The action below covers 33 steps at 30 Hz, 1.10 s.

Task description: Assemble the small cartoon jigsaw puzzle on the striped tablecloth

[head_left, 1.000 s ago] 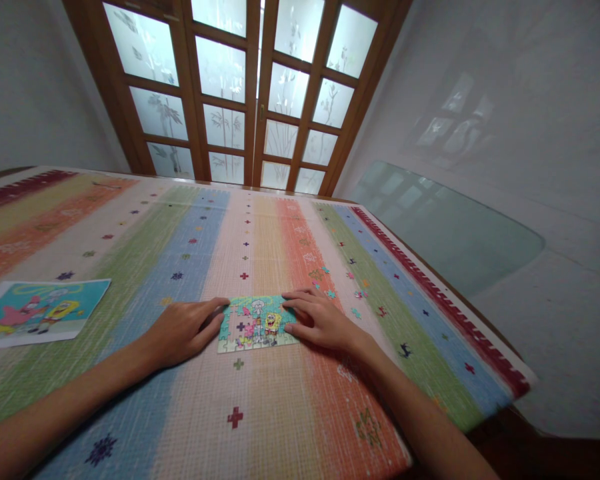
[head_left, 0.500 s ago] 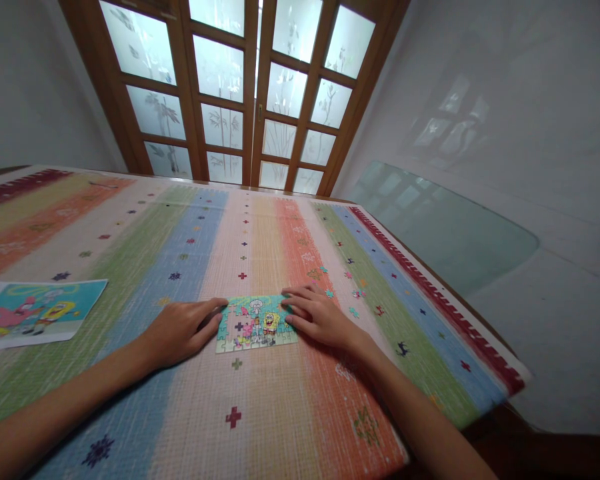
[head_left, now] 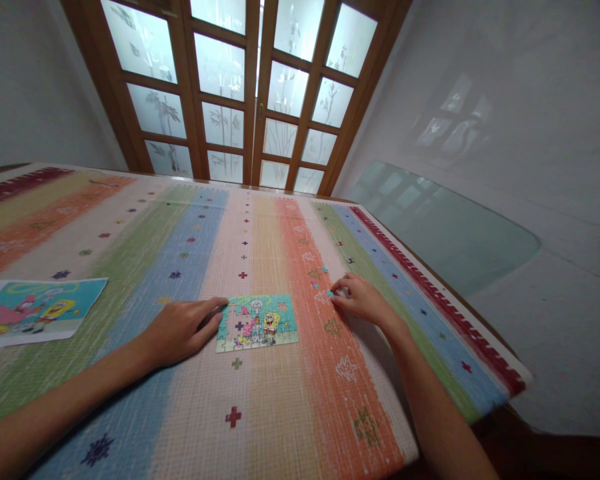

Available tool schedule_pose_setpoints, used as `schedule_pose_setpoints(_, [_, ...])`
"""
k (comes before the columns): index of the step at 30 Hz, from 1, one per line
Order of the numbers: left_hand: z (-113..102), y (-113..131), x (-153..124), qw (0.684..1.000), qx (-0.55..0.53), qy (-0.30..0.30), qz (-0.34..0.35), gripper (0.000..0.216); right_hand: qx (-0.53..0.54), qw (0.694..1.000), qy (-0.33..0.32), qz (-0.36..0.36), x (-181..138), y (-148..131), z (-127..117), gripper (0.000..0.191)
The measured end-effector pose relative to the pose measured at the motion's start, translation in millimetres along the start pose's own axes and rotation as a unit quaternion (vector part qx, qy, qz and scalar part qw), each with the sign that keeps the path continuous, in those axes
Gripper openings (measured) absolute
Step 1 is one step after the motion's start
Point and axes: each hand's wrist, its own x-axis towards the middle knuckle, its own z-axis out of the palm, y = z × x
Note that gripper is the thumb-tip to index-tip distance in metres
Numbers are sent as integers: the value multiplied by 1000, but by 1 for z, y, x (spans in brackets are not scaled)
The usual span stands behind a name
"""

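Note:
A small jigsaw puzzle with cartoon figures lies on the striped tablecloth. Cloth shows through gaps at its left part and near its upper right. My left hand rests at the puzzle's left edge, thumb and forefinger apart and their tips touching the border. To the right of the puzzle, my right hand has its fingertips closed around a small teal puzzle piece at cloth level. Close by lie a loose teal piece and a pink piece. My right hand hides the cloth beneath it.
A printed picture sheet with the cartoon figures lies at the left on the tablecloth. A glass-topped surface stands beyond the table's right edge. Wooden glazed doors close off the far side.
My right hand has left the puzzle's right edge and moved right to the loose pieces, its fingers now at a teal one. My left hand stays at the left edge.

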Motion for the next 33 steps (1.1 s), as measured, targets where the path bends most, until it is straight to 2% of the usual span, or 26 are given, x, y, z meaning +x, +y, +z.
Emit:
schedule_pose_setpoints(7, [1,-1,0,1000,1,-1,-6,46,26,1000,-17,4,2,1,1,2])
schedule_pose_setpoints(15, [0,0,-1,1000,-3,1,-7,47,201,978,-51,27,6,-5,0,8])
schedule_pose_setpoints(20, [1,0,-1,1000,-15,10,-12,45,312,947,-78,-22,4,-37,9,9])
schedule_pose_setpoints(24, [2,-1,-1,1000,-14,8,-4,45,357,929,-82,-49,2,-70,23,7])
schedule_pose_setpoints(28, [1,-1,-1,1000,-2,2,-3,46,338,938,-53,-60,3,-87,35,2])
schedule_pose_setpoints(33, [1,-1,-1,1000,-8,4,-6,46,258,964,7,-67,4,-89,42,5])
